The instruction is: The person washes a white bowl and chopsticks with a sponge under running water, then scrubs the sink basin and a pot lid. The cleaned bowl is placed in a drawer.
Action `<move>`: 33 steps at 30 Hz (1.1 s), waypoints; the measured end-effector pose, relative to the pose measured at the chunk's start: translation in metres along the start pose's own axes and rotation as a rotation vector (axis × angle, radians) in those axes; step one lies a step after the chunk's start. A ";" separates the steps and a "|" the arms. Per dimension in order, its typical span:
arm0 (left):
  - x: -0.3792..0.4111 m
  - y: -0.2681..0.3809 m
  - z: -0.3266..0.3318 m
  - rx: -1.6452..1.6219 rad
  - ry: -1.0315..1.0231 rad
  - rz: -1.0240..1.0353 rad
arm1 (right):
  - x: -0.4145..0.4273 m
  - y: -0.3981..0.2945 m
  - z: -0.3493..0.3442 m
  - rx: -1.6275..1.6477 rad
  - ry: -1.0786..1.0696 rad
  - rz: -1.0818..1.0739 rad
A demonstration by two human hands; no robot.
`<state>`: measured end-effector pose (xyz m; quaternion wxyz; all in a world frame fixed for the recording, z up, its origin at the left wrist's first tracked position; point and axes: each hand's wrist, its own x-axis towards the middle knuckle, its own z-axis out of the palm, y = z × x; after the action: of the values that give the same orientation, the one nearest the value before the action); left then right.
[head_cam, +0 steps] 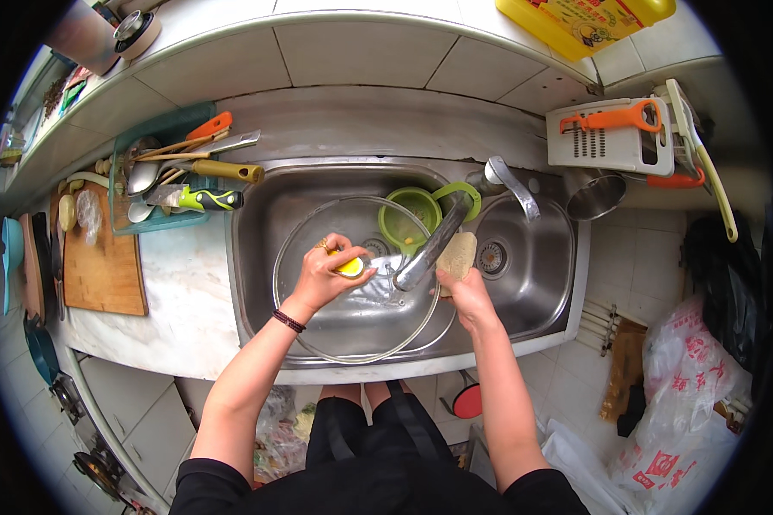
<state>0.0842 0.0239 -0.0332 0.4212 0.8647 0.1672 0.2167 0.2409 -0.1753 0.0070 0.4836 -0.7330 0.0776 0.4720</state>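
Note:
My left hand (328, 267) grips the yellow-and-white knob (350, 264) of a round, clear pot lid (322, 338) with a thin metal rim. The lid is over the large stainless-steel sink basin (252, 257). In my right hand (465, 295) is a beige scrubbing pad, apparently loofah (458, 252), near the lid's right edge. Between my hands reaches the metal faucet spout (433, 244), its end above the lid. A green strainer (390, 215) sits behind the lid, with small scraps inside. Glossy patches show on the glass under the spout; whether water is running is unclear.
A smaller basin (541, 283) adjoins on the right. To the left are a teal utensil basket (125, 215), with a green-handled knife (209, 198) jutting out, and a wooden cutting board (103, 277). A grater (609, 135) and metal cup (596, 196) are at the right.

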 end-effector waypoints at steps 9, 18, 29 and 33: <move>-0.022 -0.016 -0.001 -0.029 0.130 -0.243 | -0.047 0.046 0.046 0.168 0.002 -0.111; -0.045 -0.024 0.006 0.105 0.301 -0.386 | -0.062 0.031 0.057 -0.730 0.168 -0.493; -0.047 -0.025 0.007 0.059 0.211 -0.344 | 0.084 -0.046 0.220 -0.713 0.304 -1.477; -0.050 -0.030 0.007 0.005 0.199 -0.305 | 0.111 -0.066 0.282 -0.564 0.246 -1.566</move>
<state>0.0423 0.0132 -0.0726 0.4282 0.8048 0.3378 0.2342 0.1648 0.1175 -0.0608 0.4583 -0.7147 -0.5221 -0.0813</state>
